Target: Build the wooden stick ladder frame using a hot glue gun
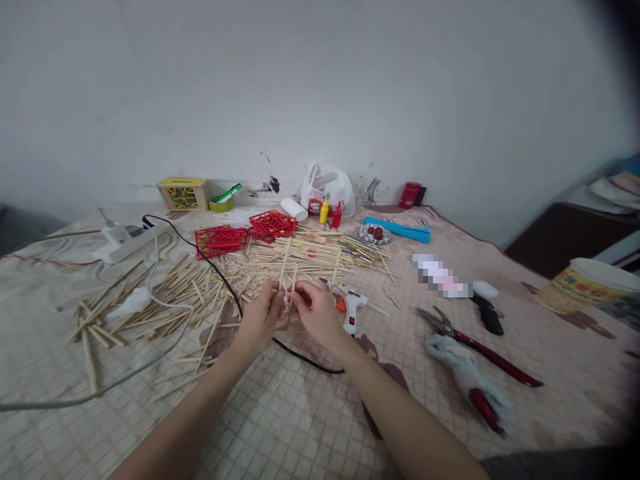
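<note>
Pinching thin wood between thumb and fingers, the two hands are working very close together. The left hand [260, 319] has its fingers closed around a taller stick [285, 261], which rises away in front of it; the right hand [320, 313] grasps a shorter stick [294, 274] in a similar manner, just beside the first one. Whether these two sticks are joined lower down, I cannot tell, because the hands hide their near ends. To do this holding well, in my judgement, the pressure should be light but even, so that the round wood does not roll, and both wrists should be quiet while the eye compares the angles. It is also good to pinch low, near the hidden ends, since these are the most difficult to align. Just right of the right hand lies the glue gun [353, 309], with its orange nozzle [341, 305] towards that hand; I cannot tell if it is hot, so the knuckles are better placed apart from it. The black cord [313, 363] comes out from behind the left hand and reaches the right forearm, therefore a careless pull could disturb it. Loose sticks [167, 310] lie left of the left hand and beyond both hands; they could catch the work if it is lowered.
</note>
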A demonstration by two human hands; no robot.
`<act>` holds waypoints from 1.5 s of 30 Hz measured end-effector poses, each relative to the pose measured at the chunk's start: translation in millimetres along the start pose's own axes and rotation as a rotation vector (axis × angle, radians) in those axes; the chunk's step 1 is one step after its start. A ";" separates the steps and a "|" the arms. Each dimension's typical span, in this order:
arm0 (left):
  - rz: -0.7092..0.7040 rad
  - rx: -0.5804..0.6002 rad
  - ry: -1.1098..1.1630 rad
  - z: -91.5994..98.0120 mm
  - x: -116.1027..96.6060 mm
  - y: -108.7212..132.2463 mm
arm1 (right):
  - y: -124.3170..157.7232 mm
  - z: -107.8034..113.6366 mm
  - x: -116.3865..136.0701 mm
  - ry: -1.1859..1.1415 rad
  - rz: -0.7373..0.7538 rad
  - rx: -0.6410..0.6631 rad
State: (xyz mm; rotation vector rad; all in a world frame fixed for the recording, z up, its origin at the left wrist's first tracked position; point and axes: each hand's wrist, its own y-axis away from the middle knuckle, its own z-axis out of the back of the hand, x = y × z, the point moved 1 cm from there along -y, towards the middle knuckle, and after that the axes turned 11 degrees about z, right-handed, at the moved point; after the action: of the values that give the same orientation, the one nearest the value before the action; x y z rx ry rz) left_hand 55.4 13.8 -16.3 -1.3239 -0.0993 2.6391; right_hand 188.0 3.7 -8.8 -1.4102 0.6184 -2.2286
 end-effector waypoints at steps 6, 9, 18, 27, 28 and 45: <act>-0.016 0.012 0.008 -0.6 0.5 -1.6 | -0.3 -0.6 0.5 0.007 0.004 -0.012; -0.026 0.026 0.005 -0.4 0.3 -2.2 | -0.1 -1.6 -1.9 0.015 0.012 -0.015; -0.051 0.072 -0.023 2.8 1.3 -2.8 | -0.8 -2.0 -6.4 0.043 0.006 -0.020; -0.045 0.296 0.073 13.2 -3.1 -4.4 | -2.7 -2.9 -11.0 0.061 0.003 -0.024; -0.037 0.335 0.101 13.7 -2.5 -4.6 | -2.7 -3.7 -13.3 0.042 -0.005 -0.021; 0.125 0.357 0.235 7.0 17.8 -10.1 | -3.3 -6.6 -18.3 -0.057 -0.047 -0.019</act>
State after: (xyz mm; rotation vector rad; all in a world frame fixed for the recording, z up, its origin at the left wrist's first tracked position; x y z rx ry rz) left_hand 40.8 27.3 -24.7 -1.5330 0.4771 2.4186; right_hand 188.7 17.8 -22.7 -1.5064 0.5952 -2.2156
